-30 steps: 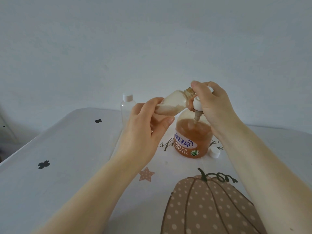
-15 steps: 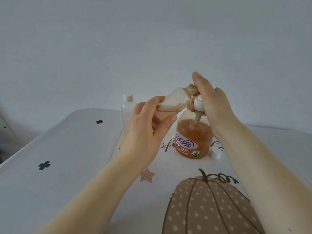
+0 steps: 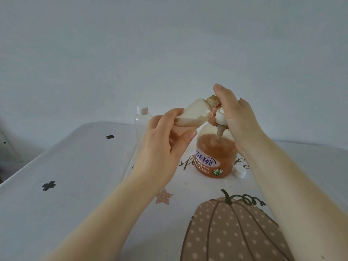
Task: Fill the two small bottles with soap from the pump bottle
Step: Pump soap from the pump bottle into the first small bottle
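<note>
Tilting neck-up toward the pump bottle, a small bottle sits in left hand's grip.

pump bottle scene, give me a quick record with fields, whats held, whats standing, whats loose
left hand: grips small bottle, tilted, neck toward the pump
right hand: curled over pump head
pump bottle: upright on table, orange soap inside
second small bottle: upright behind the left hand, capped, looks clear
loose cap: on table right of pump bottle
</note>
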